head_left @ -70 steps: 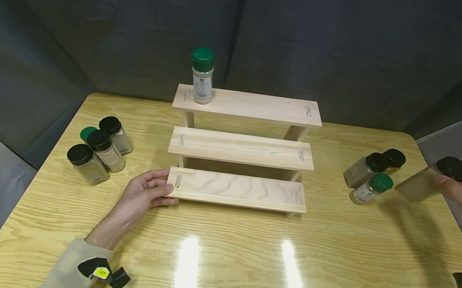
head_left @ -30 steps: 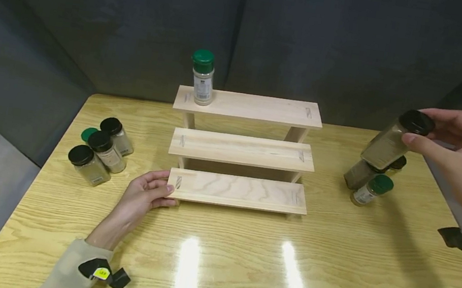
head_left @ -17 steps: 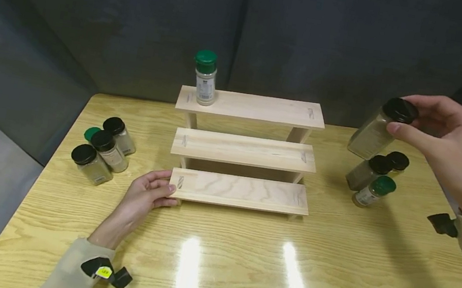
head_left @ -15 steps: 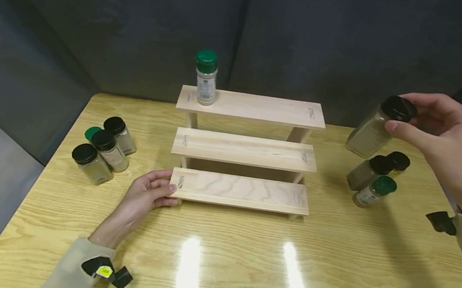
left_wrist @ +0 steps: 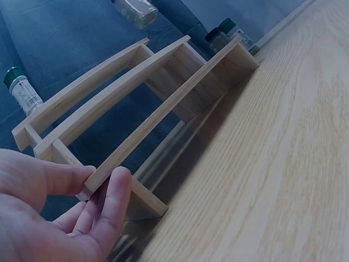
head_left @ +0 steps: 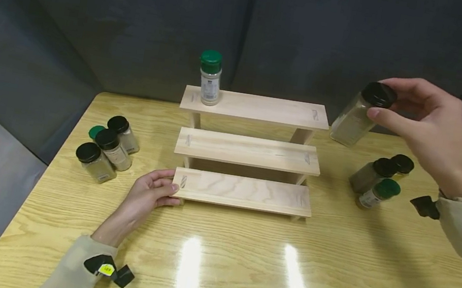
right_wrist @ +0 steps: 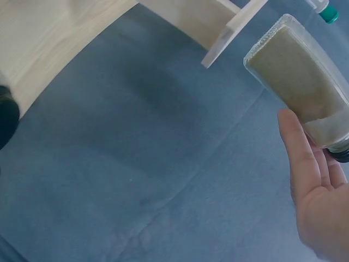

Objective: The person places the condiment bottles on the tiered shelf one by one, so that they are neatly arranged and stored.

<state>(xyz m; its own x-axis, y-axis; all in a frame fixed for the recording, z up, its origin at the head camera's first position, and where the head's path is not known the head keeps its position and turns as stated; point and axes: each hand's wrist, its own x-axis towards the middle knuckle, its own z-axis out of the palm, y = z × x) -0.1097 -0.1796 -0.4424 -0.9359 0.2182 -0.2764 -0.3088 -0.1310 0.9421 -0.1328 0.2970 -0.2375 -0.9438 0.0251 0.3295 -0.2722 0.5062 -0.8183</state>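
Observation:
A three-tier wooden rack (head_left: pixel 243 191) stands mid-table, a green-capped spice jar (head_left: pixel 210 81) upright at the left of its top shelf. My left hand (head_left: pixel 151 191) pinches the left end of the lowest shelf, thumb above and fingers below, as the left wrist view (left_wrist: pixel 71 207) also shows. My right hand (head_left: pixel 432 129) holds a square, black-capped spice jar (head_left: pixel 353 121) by its cap, tilted, in the air right of the top shelf. In the right wrist view this jar (right_wrist: pixel 297 73) appears clear-walled with brownish powder inside.
Several spice jars (head_left: pixel 104 150) are grouped on the table's left. To the right stand two black-capped jars (head_left: pixel 367 177) and a green-capped jar (head_left: pixel 378 193) close together. Dark curtains (head_left: pixel 164 19) rise behind the table (head_left: pixel 240 265).
My right hand has carried the black-capped jar from the table's right edge leftward and up, past the right-hand jars toward the rack. My left hand keeps its hold on the lowest shelf.

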